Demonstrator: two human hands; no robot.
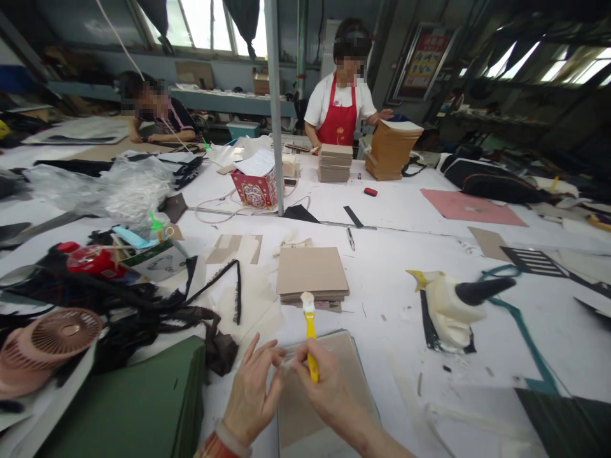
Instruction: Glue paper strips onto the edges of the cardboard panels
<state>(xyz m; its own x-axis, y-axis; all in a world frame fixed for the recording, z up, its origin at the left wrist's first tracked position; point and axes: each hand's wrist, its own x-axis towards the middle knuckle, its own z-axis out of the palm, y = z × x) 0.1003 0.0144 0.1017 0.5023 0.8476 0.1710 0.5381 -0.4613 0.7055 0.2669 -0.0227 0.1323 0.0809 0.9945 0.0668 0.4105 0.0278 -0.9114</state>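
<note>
My right hand is closed round a yellow-handled brush that points away from me, its pale bristles up. My left hand meets it at the fingertips, thumb and fingers pinched together on something small I cannot make out. Both hands hover over a brown card lying on a tray at the near edge of the white table. Just beyond the brush lies a short stack of brown cards.
A glue-caked pot with a black cone stands to the right. Green sheets, a pink fan and dark fabric scraps fill the left. Across the table a person in a red apron stands by tall card stacks; another person sits far left.
</note>
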